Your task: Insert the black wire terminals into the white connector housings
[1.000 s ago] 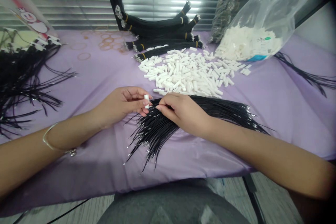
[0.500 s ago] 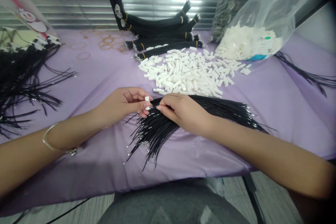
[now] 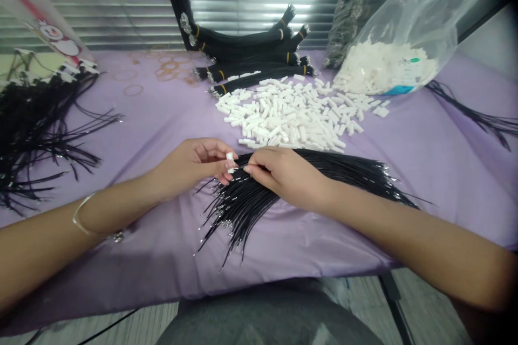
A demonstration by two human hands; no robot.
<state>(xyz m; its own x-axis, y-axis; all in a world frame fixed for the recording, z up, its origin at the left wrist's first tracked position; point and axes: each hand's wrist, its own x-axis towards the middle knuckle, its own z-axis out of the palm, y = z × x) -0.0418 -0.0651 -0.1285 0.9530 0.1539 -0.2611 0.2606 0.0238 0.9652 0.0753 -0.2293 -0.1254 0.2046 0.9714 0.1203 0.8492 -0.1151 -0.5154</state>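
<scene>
Lilac cloth (image 3: pixel 133 259), snowman bag (image 3: pixel 48 27), blurry label (image 3: pixel 404 78), hands (image 3: pixel 194 164) (image 3: pixel 287 175)

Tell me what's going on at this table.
A person is working at a table with a purple tablecloth. Their left hand pinches a small white piece, while their right hand holds a fanned bunch of black cords right beside it. A loose pile of white pieces lies ahead, with more in a clear plastic bag.

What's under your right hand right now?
The right hand rests on a bundle of thin black cords, fanned over the purple tablecloth; the cloth right beneath is hidden.
</scene>
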